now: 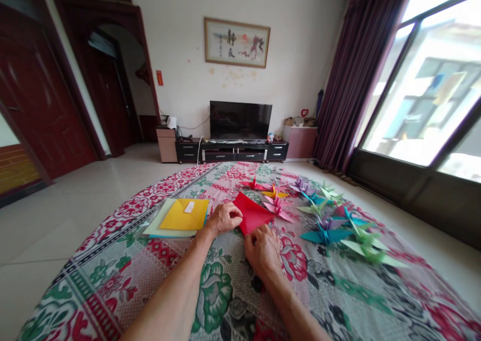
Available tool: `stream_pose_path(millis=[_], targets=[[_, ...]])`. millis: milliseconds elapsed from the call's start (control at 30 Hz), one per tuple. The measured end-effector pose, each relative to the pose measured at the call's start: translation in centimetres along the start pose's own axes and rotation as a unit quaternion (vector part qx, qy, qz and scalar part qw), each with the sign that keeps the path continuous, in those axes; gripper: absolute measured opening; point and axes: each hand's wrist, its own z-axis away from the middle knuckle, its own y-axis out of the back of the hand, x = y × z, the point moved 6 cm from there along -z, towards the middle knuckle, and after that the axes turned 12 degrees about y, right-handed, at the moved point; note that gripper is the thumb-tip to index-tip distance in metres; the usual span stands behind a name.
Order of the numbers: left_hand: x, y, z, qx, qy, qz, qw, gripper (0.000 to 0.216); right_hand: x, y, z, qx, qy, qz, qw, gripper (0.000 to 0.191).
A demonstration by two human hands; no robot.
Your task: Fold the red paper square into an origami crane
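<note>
My left hand (224,217) rests curled, knuckles up, on the left edge of a red sheet of paper (251,214), fingertips pressing it down against the cloth, while my right hand (263,249) sits at the sheet's near corner with its fingers bent over that corner, pinching or pressing it; I cannot tell which from here. The red paper is partly folded, with a raised crease running across it, and it lies on the floral cloth (210,291) that covers the floor in front of me, between my two hands. Just left of my left hand is a stack of coloured sheets (179,216), a yellow one on top with a small white slip on it. To the right of the red paper a scatter of folded paper cranes (326,220) spreads across the cloth, in red, yellow, pink, purple, teal and green. Beyond the cloth a dark television (240,120) stands on a low cabinet against the wall.
</note>
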Motion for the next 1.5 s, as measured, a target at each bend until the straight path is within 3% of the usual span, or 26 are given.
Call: stream_pose_path(millis=[367,500,600,700,800,1500], targets=[[0.5,-0.8,0.5,-0.056,-0.006,-0.025,0.998,0.007,0.0,-0.1,0.1,0.022,0.01,-0.005,1.0,0.021],[0.2,-0.8,0.8,-0.047,-0.01,-0.025,0.999,0.007,0.1,0.2,-0.1,0.015,0.027,-0.027,0.999,0.021],[0.0,-0.9,0.9,-0.036,-0.015,-0.024,0.999,0.007,0.5,0.6,-0.4,-0.024,0.106,-0.106,0.988,0.022],[-0.1,-0.9,1.0,-0.032,-0.015,-0.025,0.999,0.007,0.9,1.1,-0.2,-0.077,0.221,-0.212,0.949,0.024],[-0.2,-0.9,1.0,-0.036,-0.008,-0.028,0.999,0.008,1.7,1.6,0.1,-0.084,0.267,-0.251,0.927,0.035],[-0.3,-1.4,1.7,-0.03,-0.034,-0.049,0.998,0.021,1.1,2.4,0.6,-0.101,0.25,-0.227,0.936,0.04]])
